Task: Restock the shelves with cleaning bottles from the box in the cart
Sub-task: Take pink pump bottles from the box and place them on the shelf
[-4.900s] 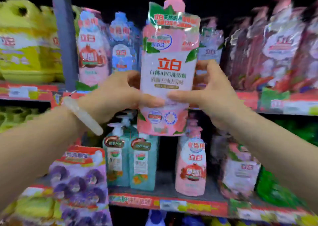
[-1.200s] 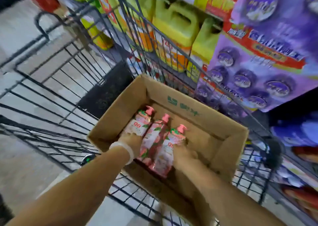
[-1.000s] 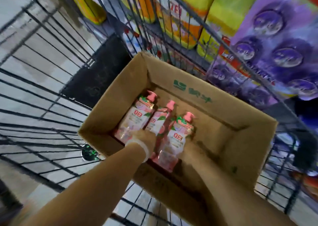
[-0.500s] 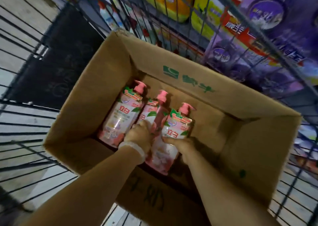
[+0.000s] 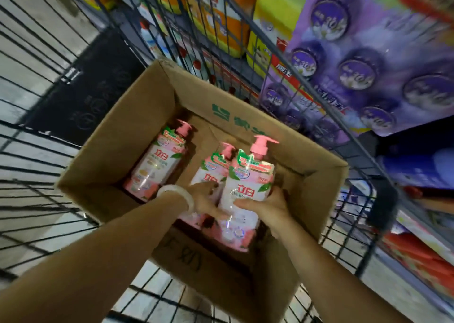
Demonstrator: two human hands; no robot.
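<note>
An open cardboard box (image 5: 118, 148) sits in the wire cart (image 5: 36, 155). Three pink pump bottles are in it. One bottle (image 5: 154, 165) lies at the box's left. A second bottle (image 5: 208, 172) lies in the middle. The third pink bottle (image 5: 248, 192) is raised above the others, gripped from both sides: my left hand (image 5: 206, 199), with a pale bangle at the wrist, holds its left side, and my right hand (image 5: 265, 204) wraps its right side with the thumb across the front.
Shelves run along the right behind the cart's wire wall: yellow jugs (image 5: 270, 15), orange bottles (image 5: 221, 22), and a purple multi-pack (image 5: 368, 64) close beside the box. Blue and red packs (image 5: 417, 249) sit lower right. Pale floor lies to the left.
Both hands have lifted the right-hand bottle up from the box floor; half a second ago it lay beside the other two. Earlier, another bottle was held up at the shelf.
</note>
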